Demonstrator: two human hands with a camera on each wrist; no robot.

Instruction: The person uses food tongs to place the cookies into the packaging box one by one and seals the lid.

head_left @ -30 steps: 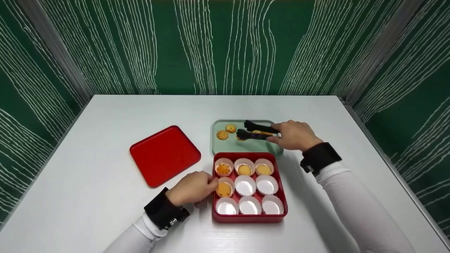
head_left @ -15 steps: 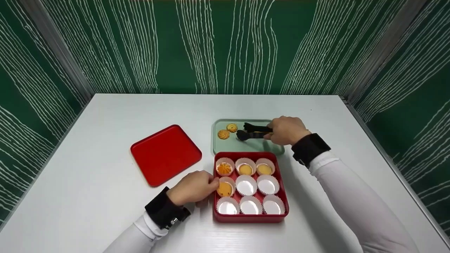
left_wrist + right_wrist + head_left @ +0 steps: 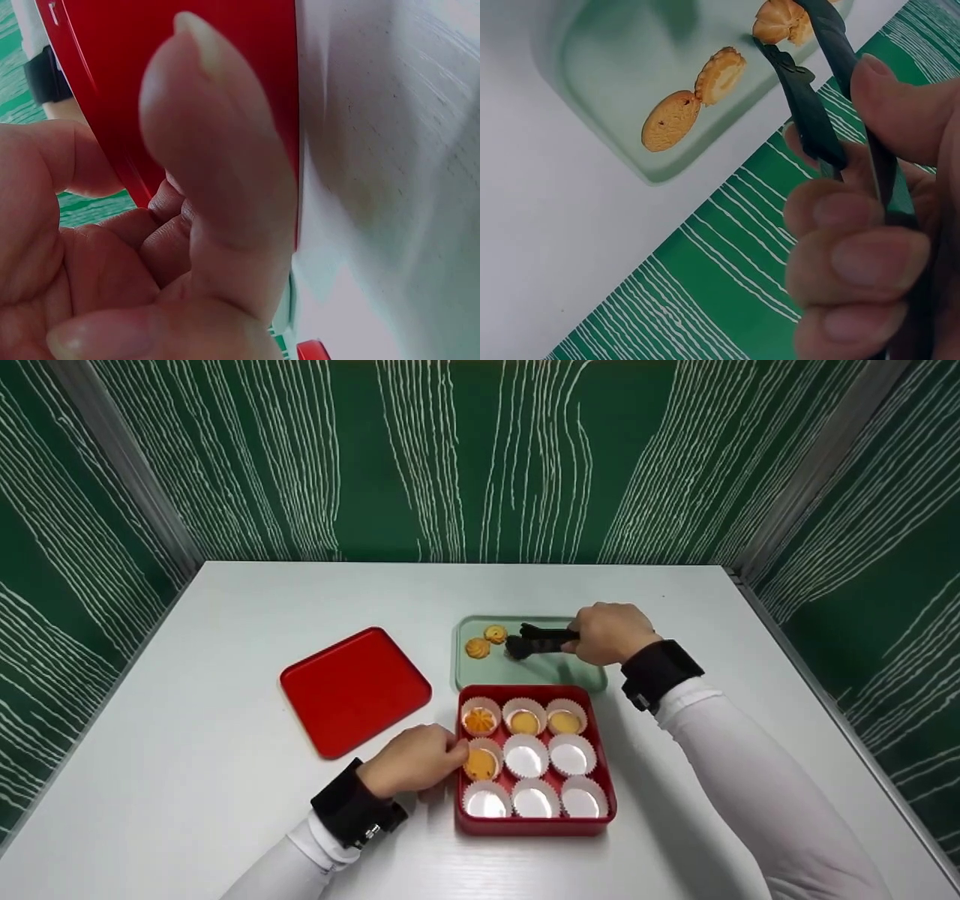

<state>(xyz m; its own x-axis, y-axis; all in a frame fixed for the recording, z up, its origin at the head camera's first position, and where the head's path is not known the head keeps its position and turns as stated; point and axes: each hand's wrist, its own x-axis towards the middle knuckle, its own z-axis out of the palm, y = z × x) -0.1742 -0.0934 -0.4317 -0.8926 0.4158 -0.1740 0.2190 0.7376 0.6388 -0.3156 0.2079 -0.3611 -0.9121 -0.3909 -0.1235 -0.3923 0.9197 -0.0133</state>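
My right hand [image 3: 615, 631] grips black tongs [image 3: 541, 643] over the pale green tray [image 3: 480, 676]. In the right wrist view, the tongs' tips are right at a swirled cookie [image 3: 775, 21]. Two swirled cookies [image 3: 478, 648] lie left of the tips in the head view. An oval cookie [image 3: 671, 120] and a ridged one [image 3: 720, 75] lie near the tray's corner. My left hand [image 3: 415, 761] holds the left wall of the red box [image 3: 532, 826], thumb at the rim. White paper cups [image 3: 526, 757] fill the box; the back row and the middle-left cup contain cookies.
A flat red lid or tray [image 3: 356, 690] lies at an angle left of the box. The green tray sits directly behind the box. A green wall with white lines [image 3: 397, 472] stands beyond the white table [image 3: 187, 780].
My right hand has moved slightly left and away from me over the tray, and the tongs' arms have drawn closer together. My left hand stays at the box.
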